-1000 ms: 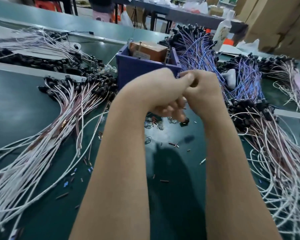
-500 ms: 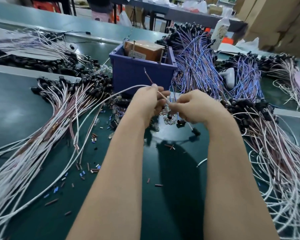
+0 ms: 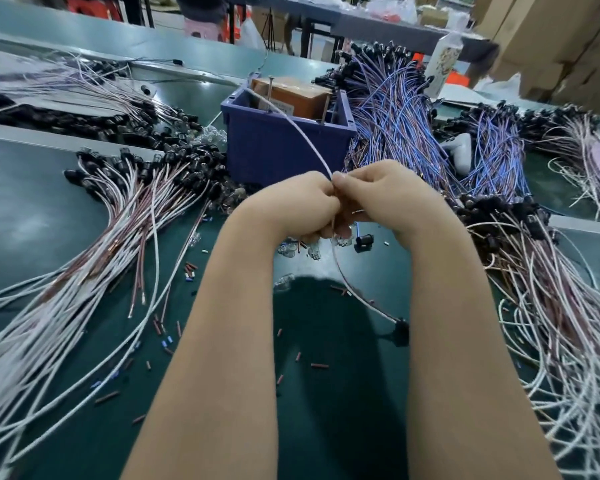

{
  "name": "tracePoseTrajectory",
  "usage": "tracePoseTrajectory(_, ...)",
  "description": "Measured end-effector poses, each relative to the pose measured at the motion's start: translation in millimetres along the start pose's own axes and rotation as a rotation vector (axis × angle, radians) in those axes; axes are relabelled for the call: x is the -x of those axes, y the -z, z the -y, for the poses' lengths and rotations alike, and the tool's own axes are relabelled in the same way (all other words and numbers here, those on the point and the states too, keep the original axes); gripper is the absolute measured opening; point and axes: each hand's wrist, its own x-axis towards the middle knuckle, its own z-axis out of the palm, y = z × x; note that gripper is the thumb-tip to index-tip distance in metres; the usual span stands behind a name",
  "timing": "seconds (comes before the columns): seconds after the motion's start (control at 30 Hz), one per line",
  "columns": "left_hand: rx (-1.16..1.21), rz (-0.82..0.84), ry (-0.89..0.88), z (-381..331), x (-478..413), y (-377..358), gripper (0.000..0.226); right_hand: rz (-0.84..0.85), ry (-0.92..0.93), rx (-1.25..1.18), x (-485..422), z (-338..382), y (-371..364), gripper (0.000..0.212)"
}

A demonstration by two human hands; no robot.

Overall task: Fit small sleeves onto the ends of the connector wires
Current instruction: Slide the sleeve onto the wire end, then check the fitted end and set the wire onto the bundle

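Observation:
My left hand (image 3: 291, 206) and my right hand (image 3: 392, 195) meet fingertip to fingertip above the green table, both pinching one white connector wire (image 3: 305, 136). The wire rises from the pinch toward the blue bin and also hangs down between my forearms to its black connector (image 3: 400, 329) on the table. Whatever sits between my fingertips is hidden. Small brown and blue sleeves (image 3: 189, 270) lie scattered on the table below.
A blue bin (image 3: 278, 147) with a brown box stands just beyond my hands. Bundles of white and brown wires (image 3: 94, 258) spread at left and right (image 3: 551, 306); blue wires (image 3: 395, 109) lie behind. A loose black connector (image 3: 363, 240) and clear caps sit under my hands.
My hands have come together again after parting. The wire that looped out to the left now runs up over the bin and down between my forearms, its connector lower on the table.

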Motion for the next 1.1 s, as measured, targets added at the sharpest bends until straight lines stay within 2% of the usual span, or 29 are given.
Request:
tracePoseTrajectory(0.13,-0.005,0.100,0.123,-2.2,2.6,-0.5,0.029,-0.177,0.008,-0.207,-3.1,-1.5,1.1,0.031)
tracePoseTrajectory(0.27,-0.195,0.207,0.176,-3.8,4.9,-3.4,0.031,-0.072,0.023,-0.159,-1.1,0.7,-5.6,0.030)
tracePoseTrajectory(0.4,-0.205,0.209,0.141,-5.0,9.7,0.8,0.023,-0.084,0.038,-0.137,-1.7,3.3,-7.9,0.031)
tracePoseTrajectory(0.47,-0.106,0.099,0.096,-4.0,8.2,6.4,0.021,-0.126,0.044,-0.149,-2.3,3.5,-6.7,0.033)
tracePoseTrajectory(0.57,0.298,-0.227,0.101,-3.7,4.9,16.1,0.026,-0.146,0.040,-0.165,-1.4,4.7,-5.9,0.037)
tracePoseTrajectory(0.63,0.456,-0.420,0.045,-3.8,1.2,20.2,0.029,-0.084,0.042,-0.116,-0.1,6.4,-8.1,0.037)
tracePoseTrajectory(0.73,0.596,-0.501,-0.048,-4.1,0.2,17.2,0.031,0.039,0.055,-0.023,2.4,10.4,-12.8,0.034)
tracePoseTrajectory(0.83,0.427,-0.534,-0.059,2.5,-0.3,16.0,0.036,0.054,0.000,-0.051,3.3,10.6,-13.8,0.031)
tracePoseTrajectory(0.97,0.094,-0.317,0.034,6.2,6.4,20.4,0.037,-0.173,-0.026,0.130,0.9,2.7,-5.9,0.029)
tracePoseTrajectory(1.03,-0.068,-0.217,0.076,4.5,9.6,20.0,0.037,-0.184,-0.027,0.034,0.8,1.6,-3.8,0.029)
tracePoseTrajectory(1.1,-0.131,-0.164,0.093,1.3,12.9,20.3,0.035,-0.171,-0.016,-0.104,1.3,4.4,-3.9,0.030)
